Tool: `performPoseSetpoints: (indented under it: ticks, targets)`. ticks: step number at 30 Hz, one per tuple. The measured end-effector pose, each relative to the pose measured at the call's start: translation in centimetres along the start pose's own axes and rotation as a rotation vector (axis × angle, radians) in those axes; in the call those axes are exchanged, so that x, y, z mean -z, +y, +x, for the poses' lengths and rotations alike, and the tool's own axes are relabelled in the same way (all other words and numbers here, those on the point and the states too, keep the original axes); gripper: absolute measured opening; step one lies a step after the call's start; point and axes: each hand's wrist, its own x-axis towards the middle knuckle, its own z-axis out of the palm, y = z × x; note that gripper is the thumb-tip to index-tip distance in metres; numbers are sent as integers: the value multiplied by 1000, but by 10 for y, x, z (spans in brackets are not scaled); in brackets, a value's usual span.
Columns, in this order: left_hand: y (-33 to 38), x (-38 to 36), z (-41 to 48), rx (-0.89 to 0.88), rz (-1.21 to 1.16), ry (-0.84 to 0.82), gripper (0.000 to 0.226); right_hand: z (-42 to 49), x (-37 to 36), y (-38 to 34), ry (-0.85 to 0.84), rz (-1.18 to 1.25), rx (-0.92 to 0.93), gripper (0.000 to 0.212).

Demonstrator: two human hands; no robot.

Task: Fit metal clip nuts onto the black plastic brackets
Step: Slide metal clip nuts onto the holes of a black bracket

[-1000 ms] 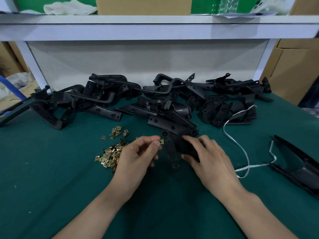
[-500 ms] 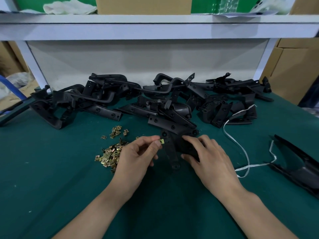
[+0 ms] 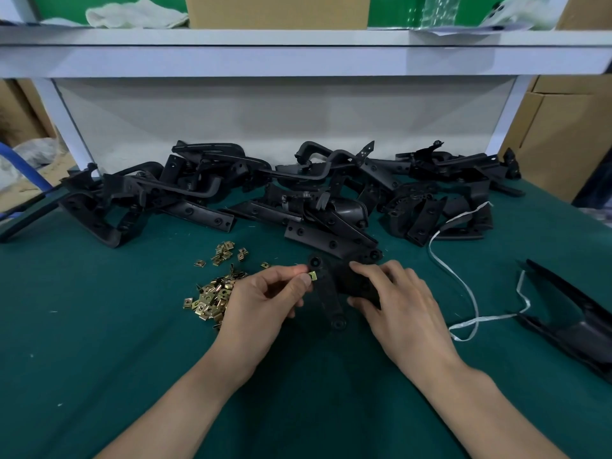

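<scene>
Plain green tabletop [image 3: 99, 359] spreads around both forearms. Up front, the left hand [image 3: 261, 303] pinches a brass clip nut [image 3: 313, 276] in its fingers [image 3: 291, 270], right at the edge of the black bracket [image 3: 326, 293], which the right hand [image 3: 397, 303] grips flat. Loose clip nuts [image 3: 212, 299] sit just left; the bracket heap [image 3: 298, 200] lines the back edge.

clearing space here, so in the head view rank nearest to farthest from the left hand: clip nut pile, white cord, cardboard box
1. clip nut pile, just left of the left hand
2. white cord, off to the right
3. cardboard box, up on the back shelf
</scene>
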Motion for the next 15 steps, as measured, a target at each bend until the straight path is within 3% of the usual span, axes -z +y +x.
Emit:
performPoseSetpoints:
  ticks: [6, 12, 15]
  targets:
    - [0, -2, 0, -4, 2, 43, 10, -1, 0, -5, 19, -6, 4, 48]
    - [1, -12, -5, -72, 165, 30, 18, 0, -1, -6, 77, -40, -12, 49]
    - [0, -16, -7, -104, 289, 22, 37, 0, -2, -7, 77, -56, 14, 51]
